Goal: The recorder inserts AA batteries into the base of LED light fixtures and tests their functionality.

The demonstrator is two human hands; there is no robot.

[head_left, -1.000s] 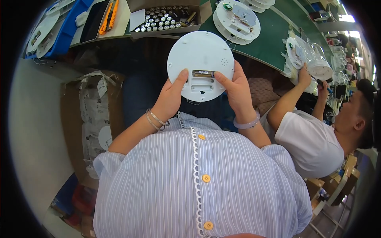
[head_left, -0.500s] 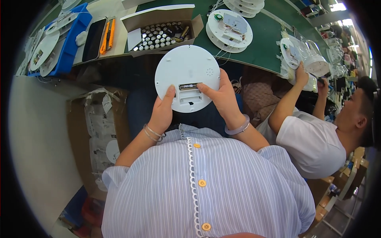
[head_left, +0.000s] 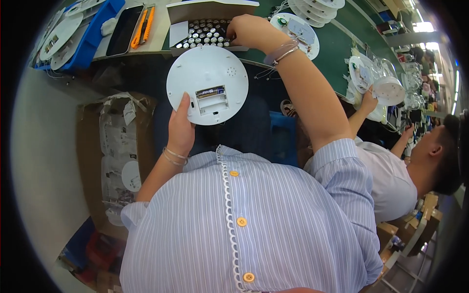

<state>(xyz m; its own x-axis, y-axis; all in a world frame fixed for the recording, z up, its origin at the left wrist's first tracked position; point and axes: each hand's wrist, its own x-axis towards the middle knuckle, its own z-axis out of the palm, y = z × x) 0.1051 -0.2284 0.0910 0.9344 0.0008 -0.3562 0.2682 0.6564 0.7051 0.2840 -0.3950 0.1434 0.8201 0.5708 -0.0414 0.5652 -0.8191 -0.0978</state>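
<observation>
The disc (head_left: 207,68) is held up in the air just in front of the box (head_left: 200,9), clear of the surface (head_left: 333,74), its bay (head_left: 214,104) turned toward the person; the left hand (head_left: 181,128) grips it at the lower left edge, thumb on the near face beside the bay, the other fingers mostly hidden behind; the right hand (head_left: 256,33) reaches into the box at its right end, fingers bent down among the batteries (head_left: 201,35), and whether they have closed on one cannot be told.

The disc looks like thin, stiff plastic, probably light enough for one hand, though its breadth should make it tip if held only at the edge; the smooth face may slide under a dry thumb, so the rim, pinched front and back near the bay, seems the best hold; hard pressure on the middle is best avoided, since parts inside may be delicate.

The battery (head_left: 210,92) in the upper part of the bay should be rigid, smooth and dense for its size; those in the box stand on end, tightly packed, so the exposed tops offer the likeliest hold, between thumb and fingertip.
</observation>
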